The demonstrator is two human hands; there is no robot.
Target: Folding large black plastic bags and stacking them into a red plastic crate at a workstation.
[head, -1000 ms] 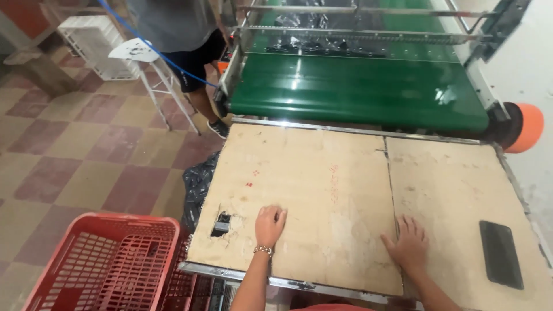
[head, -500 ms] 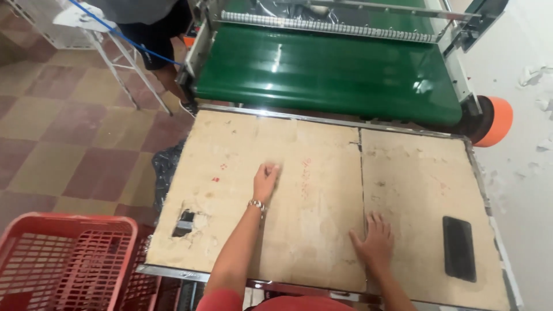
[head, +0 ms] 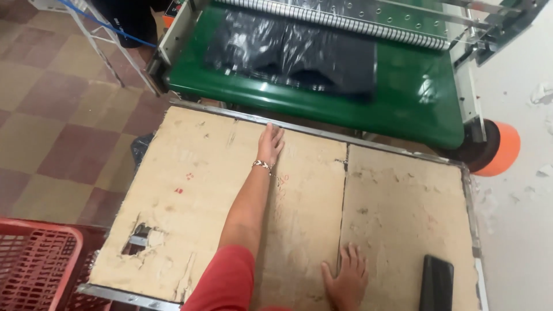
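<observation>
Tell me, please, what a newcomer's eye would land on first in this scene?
Probably the left hand, stretched flat to the far edge of the worn cardboard tabletop, just short of the green conveyor belt carrying a black plastic bag. The right hand rests flat at the near edge, beside a black phone.

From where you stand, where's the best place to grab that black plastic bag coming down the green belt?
Probably the near edge of the black bag, approached from the table side by the left hand. The bag lies flat and thin on the green conveyor belt, so pinch that edge with the fingers and slide it toward you.
</observation>
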